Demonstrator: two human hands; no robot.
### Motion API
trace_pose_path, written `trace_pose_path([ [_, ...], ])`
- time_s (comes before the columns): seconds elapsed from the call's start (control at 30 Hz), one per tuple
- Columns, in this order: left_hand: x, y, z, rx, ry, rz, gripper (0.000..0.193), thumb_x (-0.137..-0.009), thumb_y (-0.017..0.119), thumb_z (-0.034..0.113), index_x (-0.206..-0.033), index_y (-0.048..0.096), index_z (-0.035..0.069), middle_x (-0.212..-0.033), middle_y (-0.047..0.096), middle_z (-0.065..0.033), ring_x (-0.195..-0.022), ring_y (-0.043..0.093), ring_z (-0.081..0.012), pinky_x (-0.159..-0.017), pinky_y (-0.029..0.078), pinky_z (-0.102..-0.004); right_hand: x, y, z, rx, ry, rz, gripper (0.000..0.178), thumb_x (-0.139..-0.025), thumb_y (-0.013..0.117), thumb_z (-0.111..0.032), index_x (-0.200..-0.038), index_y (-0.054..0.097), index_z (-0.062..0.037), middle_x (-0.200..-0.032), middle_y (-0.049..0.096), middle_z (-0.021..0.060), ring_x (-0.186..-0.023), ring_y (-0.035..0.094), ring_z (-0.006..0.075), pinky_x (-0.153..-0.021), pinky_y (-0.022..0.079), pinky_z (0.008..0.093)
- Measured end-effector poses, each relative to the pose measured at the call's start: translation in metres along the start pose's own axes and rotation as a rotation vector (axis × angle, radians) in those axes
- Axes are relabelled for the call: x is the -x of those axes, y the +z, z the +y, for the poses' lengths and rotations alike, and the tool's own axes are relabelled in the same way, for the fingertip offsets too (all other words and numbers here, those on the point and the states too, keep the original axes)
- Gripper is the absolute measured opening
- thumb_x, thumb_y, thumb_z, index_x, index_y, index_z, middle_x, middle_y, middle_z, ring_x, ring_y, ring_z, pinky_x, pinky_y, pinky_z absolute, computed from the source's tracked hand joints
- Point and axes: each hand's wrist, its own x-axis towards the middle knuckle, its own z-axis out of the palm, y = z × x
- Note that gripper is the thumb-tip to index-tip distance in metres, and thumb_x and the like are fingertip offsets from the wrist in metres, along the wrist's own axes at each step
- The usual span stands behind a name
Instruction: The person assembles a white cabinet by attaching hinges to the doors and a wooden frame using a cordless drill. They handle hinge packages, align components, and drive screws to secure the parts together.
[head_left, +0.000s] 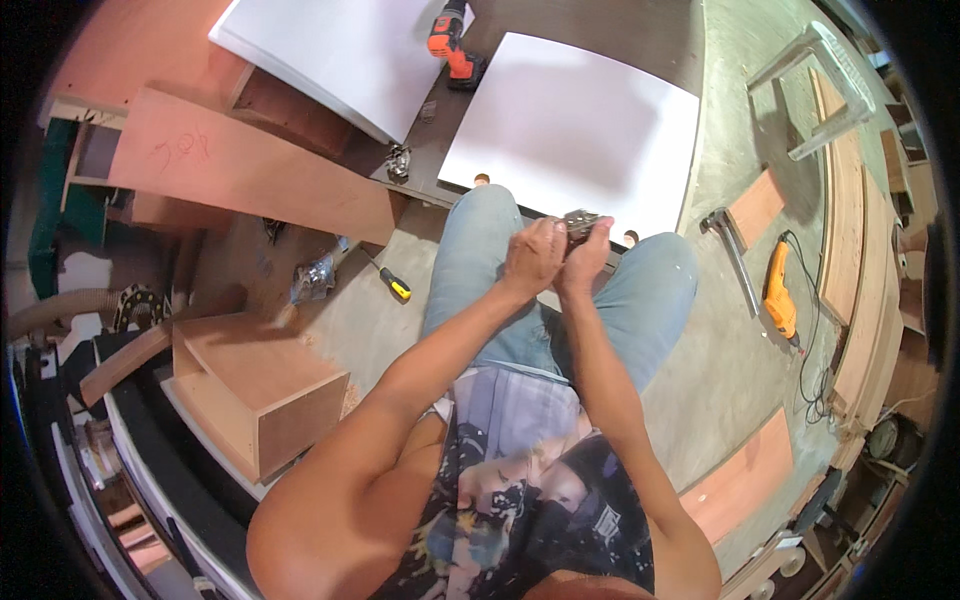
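Both my hands are close together above my lap, at the near edge of a white panel (575, 130). Between the fingers of my left hand (534, 258) and my right hand (584, 264) is a shiny metal cabinet hinge (580, 222). Both hands are closed on it, and the fingers partly cover it. Two round notches with bare brown wood show along the panel's near edge, the left notch (482, 180) by one knee and the right notch (630, 238) by the other. More metal hinges (398, 162) lie in a small heap left of the panel.
An orange-black cordless drill (452, 50) stands between the panel and another white board (330, 50). On the floor are a yellow-black screwdriver (396, 286), a plastic bag (313, 278), a hammer (735, 262) and a yellow corded power tool (780, 290). A wooden box (265, 385) sits lower left, a plastic stool (835, 90) upper right.
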Motion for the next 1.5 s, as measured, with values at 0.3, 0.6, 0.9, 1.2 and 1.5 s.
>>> trace_pose_path([
  [0.3, 0.005, -0.006, 0.014, 0.055, 0.190, -0.142, 0.025, -0.095, 0.048, 0.019, -0.098, 0.059, -0.003, -0.090, 0.064, -0.0241, -0.080, 0.063, -0.0426, -0.070, 0.052, -0.0462, -0.039, -0.040, 0.003, -0.587, 0.587, -0.084, 0.049, -0.101, 0.040, -0.050, -0.086, 0.054, -0.0055, -0.070, 0.057, 0.0077, -0.066, 0.058, 0.0216, -0.064, 0.051, 0.0354],
  [0.6, -0.029, -0.068, -0.093, 0.655, -0.369, -0.273, 0.030, -0.097, 0.058, 0.025, -0.109, 0.063, -0.002, -0.090, 0.069, -0.0079, -0.073, 0.066, -0.0129, -0.070, 0.053, -0.0282, -0.029, -0.014, -0.027, -0.298, 0.357, -0.030, 0.052, -0.097, 0.046, -0.055, -0.100, 0.054, -0.0029, -0.087, 0.059, 0.0120, -0.086, 0.064, 0.0307, -0.072, 0.054, 0.0419],
  [0.9, -0.120, -0.147, -0.283, -0.527, -0.681, -0.013, 0.064, -0.081, 0.071, 0.038, -0.128, 0.046, 0.003, -0.128, 0.048, -0.0275, -0.111, 0.055, -0.0466, -0.095, 0.047, -0.0523, -0.005, -0.030, -0.012, -0.063, 0.491, -0.238, 0.029, -0.091, 0.050, -0.017, -0.116, 0.050, -0.0024, -0.112, 0.065, 0.0128, -0.095, 0.069, 0.0246, -0.071, 0.056, 0.0320],
  [1.2, -0.102, -0.141, -0.311, -0.558, -0.640, 0.033, 0.042, -0.083, 0.064, 0.022, -0.118, 0.049, 0.003, -0.117, 0.054, -0.0261, -0.108, 0.058, -0.0423, -0.090, 0.049, -0.0512, 0.027, -0.003, -0.018, 0.110, 0.466, -0.501, 0.043, -0.091, 0.067, -0.016, -0.124, 0.047, 0.0011, -0.116, 0.065, 0.0139, -0.090, 0.068, 0.0163, -0.074, 0.058, 0.0290],
  [1.5, -0.046, -0.142, -0.232, 0.422, -0.500, 0.188, 0.025, -0.092, 0.064, 0.015, -0.108, 0.054, -0.002, -0.090, 0.064, -0.0088, -0.071, 0.066, -0.0159, -0.059, 0.054, -0.0279, 0.025, 0.010, -0.015, 0.150, 0.539, -0.541, 0.044, -0.091, 0.068, -0.018, -0.127, 0.050, -0.0013, -0.112, 0.067, 0.0105, -0.081, 0.063, 0.0124, -0.071, 0.056, 0.0292],
])
